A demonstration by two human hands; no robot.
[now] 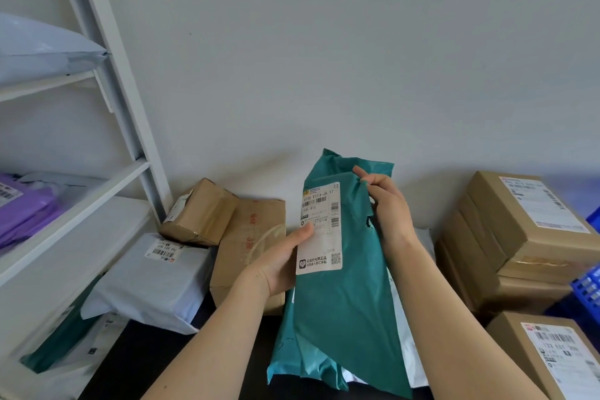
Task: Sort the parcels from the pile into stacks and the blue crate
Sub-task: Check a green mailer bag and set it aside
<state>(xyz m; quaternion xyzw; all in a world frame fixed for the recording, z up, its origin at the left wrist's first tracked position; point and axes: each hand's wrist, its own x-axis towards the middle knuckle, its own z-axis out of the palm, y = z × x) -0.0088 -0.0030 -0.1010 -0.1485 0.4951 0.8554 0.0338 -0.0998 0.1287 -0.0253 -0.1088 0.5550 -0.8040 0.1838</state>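
Observation:
I hold a teal plastic mailer (350, 295) upright in front of me, its white shipping label (319, 227) facing me. My left hand (279, 260) grips its left edge with the thumb pressed on the label. My right hand (388, 204) pinches its upper right edge. Behind it lies a pile: a small brown box (201, 211) tilted on a grey mailer (152, 282), and a larger brown box (250, 237). A stack of brown boxes (519, 230) stands at the right. The blue crate (589, 289) shows only at the right edge.
A white shelf rack (107, 81) stands at the left, holding a pale mailer (42, 49) above and purple mailers (22, 208) below. Another labelled brown box (552, 354) sits at the bottom right. A white mailer (409, 334) lies under the teal one. The wall is close behind.

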